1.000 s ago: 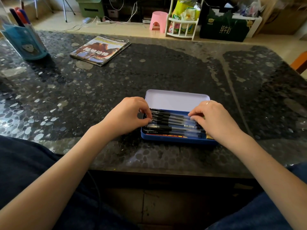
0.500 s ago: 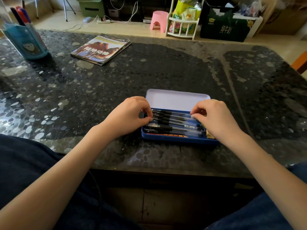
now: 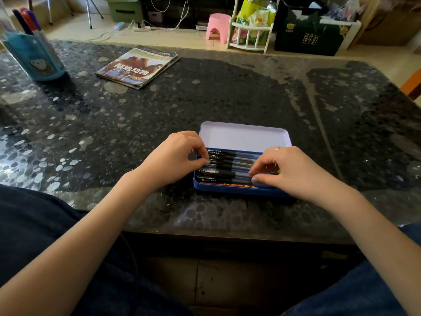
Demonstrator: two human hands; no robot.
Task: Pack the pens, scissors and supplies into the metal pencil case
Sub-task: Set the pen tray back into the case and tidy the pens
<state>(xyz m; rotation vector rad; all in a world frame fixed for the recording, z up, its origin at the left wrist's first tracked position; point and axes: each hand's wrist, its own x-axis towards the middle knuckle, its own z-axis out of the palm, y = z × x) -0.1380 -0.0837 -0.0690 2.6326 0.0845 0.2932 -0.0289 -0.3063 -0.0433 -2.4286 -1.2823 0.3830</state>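
The metal pencil case (image 3: 241, 190) lies open on the table (image 3: 205, 106), directly under both hands, near the front edge. Its lid (image 3: 243, 136) lies flat just beyond the fingertips. Pens (image 3: 230, 165) lie in a row across the tray, between the two hands.

Left hand (image 3: 173, 160) sits at the left end of the tray, fingers curled, fingertips on the pen caps; it looks to be pinching one pen's end, though the exact pen is hard to tell. Right hand (image 3: 293, 172) covers the right end, fingers bent down onto the barrels, thumb along the near pens; pressing or pinching, cannot tell which. A ring (image 3: 277, 148) shows on one finger.

Risks, judged: the tray looks full, so pens riding above the rim could stop the lid from closing. Pushing at both ends could make a pen pop up or roll out over the low near wall. The case sits close to the table edge; a hard shove toward the body could slide it off. Scissors are not visible, possibly under the pens.

Writing: the magazine (image 3: 139, 67), far beyond the left hand, reads "陆地动物". A dark box (image 3: 307, 35) on the floor, far beyond the right hand, reads "纯牛奶". The blue pen holder (image 3: 34, 58), far left, shows an owl-like picture and no legible text. Pen printing is too small to read.
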